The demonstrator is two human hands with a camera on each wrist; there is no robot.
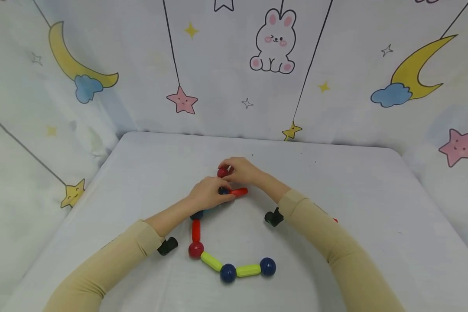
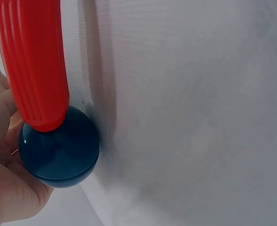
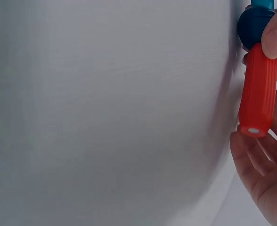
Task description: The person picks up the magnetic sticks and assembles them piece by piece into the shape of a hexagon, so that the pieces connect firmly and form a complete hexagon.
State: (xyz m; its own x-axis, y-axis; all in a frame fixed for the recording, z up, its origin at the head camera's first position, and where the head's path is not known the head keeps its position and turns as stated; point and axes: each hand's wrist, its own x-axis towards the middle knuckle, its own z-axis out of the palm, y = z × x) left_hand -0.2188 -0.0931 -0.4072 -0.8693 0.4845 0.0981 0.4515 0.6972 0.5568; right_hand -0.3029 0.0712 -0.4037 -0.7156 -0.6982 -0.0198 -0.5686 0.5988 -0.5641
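My left hand (image 1: 208, 193) grips the chain at a dark blue ball (image 1: 223, 190), its thumb (image 3: 275, 43) lying where the ball meets a red rod (image 3: 258, 94). That rod's far end is free. Just beyond, my right hand (image 1: 242, 170) pinches a red ball (image 1: 222, 172) in its fingertips. From the gripped ball, a blue-green rod (image 1: 212, 209) runs partly hidden to another blue ball (image 2: 58, 150) and a red rod (image 2: 32, 61). The chain curves nearer through a red ball (image 1: 196, 250) and a yellow-green rod (image 1: 211, 261).
The near end has a blue ball (image 1: 228, 273), a second yellow-green rod (image 1: 248, 271) and an end blue ball (image 1: 268, 266). A small red piece (image 1: 335, 220) peeks from behind the right sleeve. Black wrist devices (image 1: 274, 217) sit beside both cuffs. A patterned curtain (image 1: 226, 65) hangs behind the white table (image 1: 355, 186).
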